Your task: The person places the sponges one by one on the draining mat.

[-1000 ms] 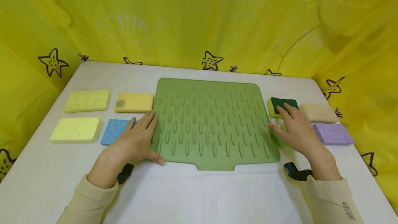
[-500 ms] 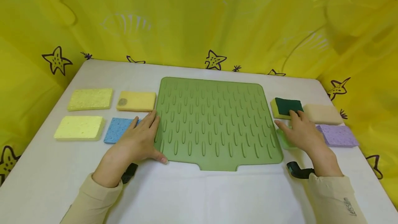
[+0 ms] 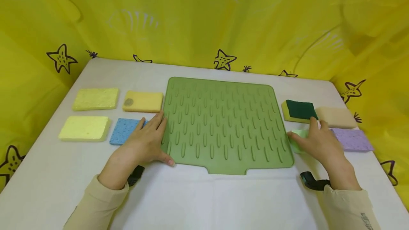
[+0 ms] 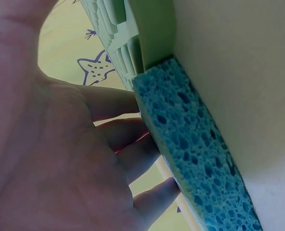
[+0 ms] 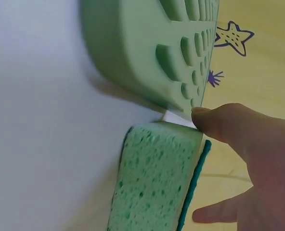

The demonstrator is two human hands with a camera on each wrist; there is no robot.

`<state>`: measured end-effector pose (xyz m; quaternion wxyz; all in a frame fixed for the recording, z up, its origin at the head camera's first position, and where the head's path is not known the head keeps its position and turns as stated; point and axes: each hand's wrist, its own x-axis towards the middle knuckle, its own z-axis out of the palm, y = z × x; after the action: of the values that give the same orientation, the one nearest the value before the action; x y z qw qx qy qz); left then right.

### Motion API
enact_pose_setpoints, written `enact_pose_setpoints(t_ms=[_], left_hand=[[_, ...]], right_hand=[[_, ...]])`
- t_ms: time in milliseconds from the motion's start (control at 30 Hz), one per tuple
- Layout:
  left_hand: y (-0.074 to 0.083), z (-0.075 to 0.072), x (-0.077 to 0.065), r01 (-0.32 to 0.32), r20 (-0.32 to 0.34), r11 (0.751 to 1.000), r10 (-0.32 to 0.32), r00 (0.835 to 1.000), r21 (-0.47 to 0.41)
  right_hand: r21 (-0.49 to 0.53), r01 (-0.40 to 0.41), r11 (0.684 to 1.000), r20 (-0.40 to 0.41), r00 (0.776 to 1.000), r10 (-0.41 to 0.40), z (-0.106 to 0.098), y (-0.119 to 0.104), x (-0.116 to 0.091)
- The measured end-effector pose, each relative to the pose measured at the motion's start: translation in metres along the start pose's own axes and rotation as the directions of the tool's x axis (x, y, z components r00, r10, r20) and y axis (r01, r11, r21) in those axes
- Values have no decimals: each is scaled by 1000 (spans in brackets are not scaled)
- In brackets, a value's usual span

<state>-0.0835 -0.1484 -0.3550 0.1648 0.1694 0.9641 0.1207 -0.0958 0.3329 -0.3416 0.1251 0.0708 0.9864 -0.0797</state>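
Head view: the left hand [image 3: 143, 143], its fingers spread apart, lies over the blue sponge [image 3: 121, 130] at the green mat's [image 3: 223, 127] nine o'clock. The right hand [image 3: 324, 148] — thumb and fingers apart — is over the light green sponge [image 5: 152, 178], at the mat's three o'clock on the tabletop [image 3: 191, 201]. A dark-green-topped sponge [image 3: 300, 110] sits toward that sponge's twelve o'clock, a purple sponge [image 3: 354, 140] at its three.

On the table [image 3: 204, 205], the drying mat [image 3: 227, 164] lies in the middle. Four sponges [image 3: 84, 127] lie left of it, two behind two; four more sponges [image 3: 354, 140], two behind two, lie right. Behind the table hangs a curtain [image 3: 191, 20].
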Motion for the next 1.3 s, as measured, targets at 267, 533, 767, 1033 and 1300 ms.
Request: enact_pose_setpoints(t_ms=[267, 533, 767, 1033, 1300], left_hand=[[-1, 0, -1, -2, -5, 1000, 2, 1000, 6], [-1, -1, -1, 7, 10, 1000, -7, 1000, 3], [-1, -1, 0, 5, 12, 1000, -5, 1000, 11], [-1, -1, 1, 1, -6, 1000, -1, 1000, 9], [-1, -2, -1, -3, 6, 1000, 3, 1000, -11]], right_hand=[[-48, -58, 997, 93, 994, 63, -2, 2, -6], [-59, -45, 997, 77, 996, 50, -3, 4, -5], [-56, -34, 998, 25, 999, 35, -3, 4, -4], [-39, 45, 998, -76, 996, -48, -8, -10, -5], [-17, 109, 994, -118, 987, -110, -8, -28, -10]])
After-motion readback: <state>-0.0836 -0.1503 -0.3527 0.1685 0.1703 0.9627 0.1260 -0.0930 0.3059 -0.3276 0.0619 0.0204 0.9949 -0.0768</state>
